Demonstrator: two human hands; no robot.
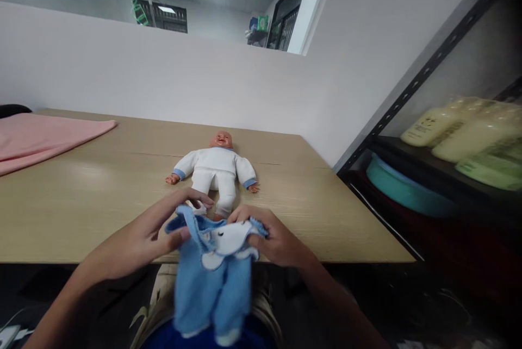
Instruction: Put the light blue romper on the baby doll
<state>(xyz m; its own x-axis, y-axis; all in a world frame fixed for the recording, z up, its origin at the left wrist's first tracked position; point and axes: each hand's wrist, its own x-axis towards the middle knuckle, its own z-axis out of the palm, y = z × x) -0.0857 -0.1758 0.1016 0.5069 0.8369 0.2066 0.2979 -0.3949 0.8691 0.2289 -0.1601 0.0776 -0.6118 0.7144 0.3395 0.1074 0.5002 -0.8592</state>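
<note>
A small blue fabric doll garment with white collar (212, 278) is gripped at its top by the left hand (149, 237) and right hand (275, 240), both clamped on it, so its legs hang free at the near edge of the pale wooden table (81, 197), before a supine white-clad baby doll (218, 169).

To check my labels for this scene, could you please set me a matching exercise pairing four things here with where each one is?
Things:
1. doll
2. blue garment
3. pink cloth
4. teal basin

Places:
A. on the metal rack at the right
B. held by the left hand and the right hand
C. on its back in the middle of the table
D. spread at the table's left end

Pairs: 1-C, 2-B, 3-D, 4-A.
</note>
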